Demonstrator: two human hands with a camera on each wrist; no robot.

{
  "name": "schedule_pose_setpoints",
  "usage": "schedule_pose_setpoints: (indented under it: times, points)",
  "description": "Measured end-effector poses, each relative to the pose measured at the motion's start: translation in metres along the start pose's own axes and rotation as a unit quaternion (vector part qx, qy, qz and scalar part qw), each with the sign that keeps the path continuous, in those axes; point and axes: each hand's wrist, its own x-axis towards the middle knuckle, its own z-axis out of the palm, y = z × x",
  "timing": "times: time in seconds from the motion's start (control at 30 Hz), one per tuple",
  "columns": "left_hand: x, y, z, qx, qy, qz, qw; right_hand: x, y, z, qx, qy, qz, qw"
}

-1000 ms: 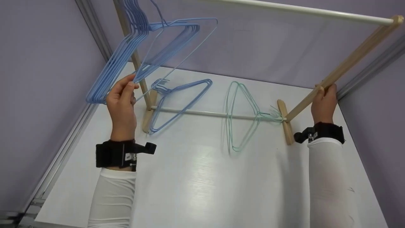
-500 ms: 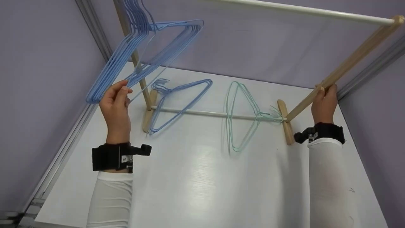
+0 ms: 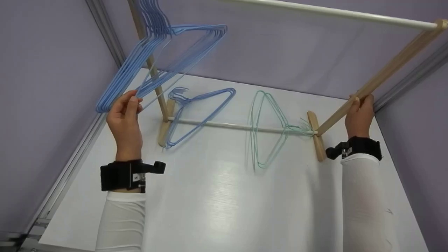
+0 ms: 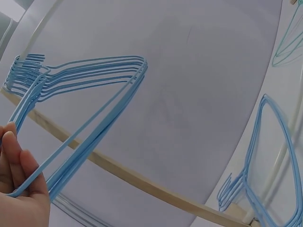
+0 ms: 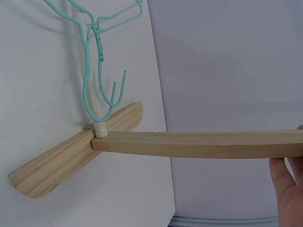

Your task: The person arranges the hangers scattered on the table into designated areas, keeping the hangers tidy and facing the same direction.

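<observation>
A bunch of blue wire hangers [image 3: 123, 78] hangs at the left end of the rack, packed closely together. My left hand [image 3: 125, 120] pinches a lower corner of the front blue wire hanger [image 4: 75, 137] between thumb and fingers. That hanger now lines up close against the others. Over on the right, my right hand [image 3: 360, 117] grips the rack's slanting wooden post [image 3: 395, 66], fingers partly hidden behind it. In the right wrist view, fingertips show under the same post near the right edge.
On the white table [image 3: 224, 196], blue hangers [image 3: 210, 94] lie across the lower white bar [image 3: 224, 124] at left, green hangers [image 3: 287, 126] at right. A white upper bar [image 3: 332, 11] spans overhead. Wooden feet [image 5: 38, 177] support the rack, and lilac walls [image 3: 42, 70] stand around.
My left hand has moved left and slightly down, bringing the front blue hanger in from apart to lie against the bunch. My right hand stays on the post.
</observation>
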Motion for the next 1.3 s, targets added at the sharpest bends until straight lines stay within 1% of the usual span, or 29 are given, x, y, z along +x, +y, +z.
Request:
schedule_pose_setpoints:
  times: [0.07,0.13,0.3,0.4,0.53,0.67,0.8,0.93,1.07,1.17,1.3]
  points:
    - [-0.001,-0.001,-0.001,0.017,0.003,0.005,0.9998,0.0,0.001,0.0,0.001,0.0,0.001,1.0]
    - [-0.001,-0.004,-0.002,0.022,0.008,0.011,0.9997,0.0,0.001,0.0,0.001,0.001,0.002,1.0]
    - [-0.002,-0.01,-0.004,-0.006,0.02,0.016,0.9996,0.001,0.001,0.0,0.001,0.001,0.002,1.0]
    - [-0.002,-0.013,-0.006,-0.016,0.025,0.009,0.9995,0.001,0.001,-0.001,0.001,-0.002,0.0,1.0]
    - [-0.003,-0.017,-0.008,-0.014,0.03,-0.011,0.9994,0.0,0.002,-0.001,0.004,-0.008,-0.003,0.9999]
    - [-0.004,-0.02,-0.009,-0.004,0.035,-0.022,0.9991,0.0,0.002,-0.001,0.009,-0.009,-0.003,0.9999]
    - [-0.004,-0.025,-0.011,0.014,0.044,-0.033,0.9984,0.0,0.001,-0.002,0.011,-0.009,0.001,0.9999]
    - [-0.005,-0.032,-0.013,0.024,0.049,-0.051,0.9972,0.001,0.002,-0.002,0.009,-0.008,0.004,0.9999]
    - [-0.007,-0.041,-0.014,0.032,0.047,-0.063,0.9964,0.002,0.003,-0.001,0.006,-0.005,0.001,1.0]
    - [-0.009,-0.049,-0.015,0.042,0.047,-0.082,0.9946,0.002,0.003,0.0,0.005,-0.004,0.0,1.0]
    - [-0.01,-0.06,-0.015,0.072,0.039,-0.128,0.9884,0.002,0.003,0.0,0.004,-0.005,0.001,1.0]
